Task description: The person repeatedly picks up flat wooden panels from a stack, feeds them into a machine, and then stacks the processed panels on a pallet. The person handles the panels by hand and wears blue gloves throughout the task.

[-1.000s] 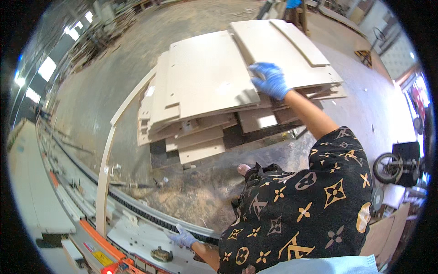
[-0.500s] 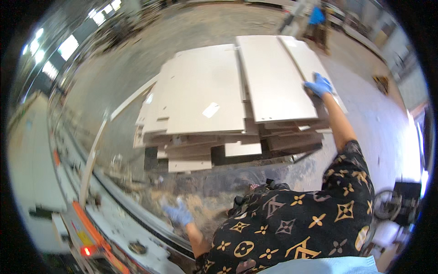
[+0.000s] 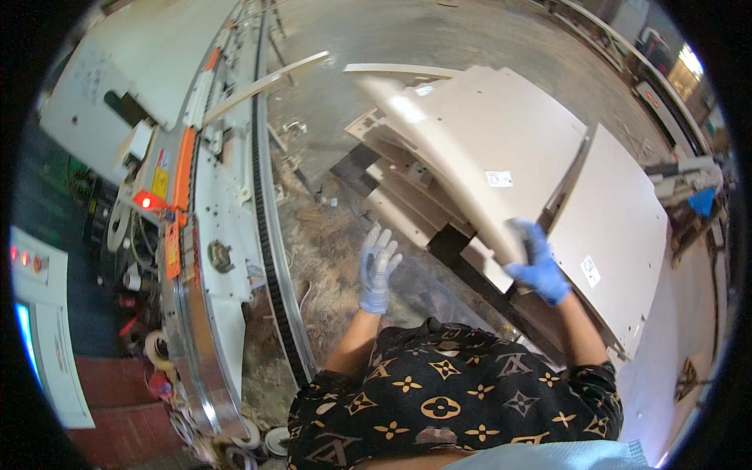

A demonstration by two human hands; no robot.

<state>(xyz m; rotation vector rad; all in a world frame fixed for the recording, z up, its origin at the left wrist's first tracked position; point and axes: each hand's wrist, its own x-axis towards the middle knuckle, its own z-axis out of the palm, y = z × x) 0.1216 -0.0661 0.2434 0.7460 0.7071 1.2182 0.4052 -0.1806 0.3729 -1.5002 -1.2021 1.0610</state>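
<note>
My right hand (image 3: 540, 265), in a blue glove, is closed round the near end of a long narrow light-coloured board (image 3: 450, 168). The board is smeared by motion and tilts over the left edge of a stack of large flat panels (image 3: 540, 117). Another wide panel (image 3: 615, 227) with a white label lies on the stack just beyond that hand. My left hand (image 3: 377, 270), gloved in blue with pale fingertips, is held up left of the stack. Its fingers are spread and nothing is in them.
Along the left runs a long machine bed (image 3: 227, 251) with a dark toothed track (image 3: 270, 258), orange guards and a lit red light. A thin strip (image 3: 266, 86) juts across it. Rolls of tape (image 3: 157, 350) hang near a control cabinet (image 3: 51, 337). Scraps litter the floor.
My view has turned left toward the machine. My right hand has gone from the far right panel to the narrow board, which is now lifted and tilted. My left hand has come up.
</note>
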